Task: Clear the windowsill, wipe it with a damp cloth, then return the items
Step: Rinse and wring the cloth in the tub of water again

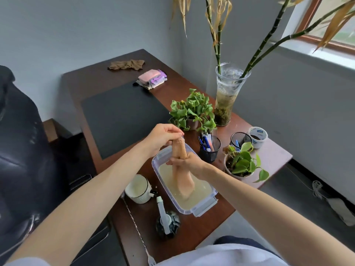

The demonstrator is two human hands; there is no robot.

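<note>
We hold the cloth (183, 181) upright over the tub (205, 206), left hand (163, 135) pinching its top, right hand (189, 164) wrapped round its middle, tail in the water (197, 198).

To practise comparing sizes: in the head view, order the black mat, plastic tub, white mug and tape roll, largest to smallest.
1. black mat
2. plastic tub
3. white mug
4. tape roll
The mug is nearer the camera, so its place above the tape roll is unsure.

Pale grey walls (76, 25), daylight from a wood-framed window (326, 42). A black chair (19, 150) stands beside the brown worktop (86, 79).
</note>
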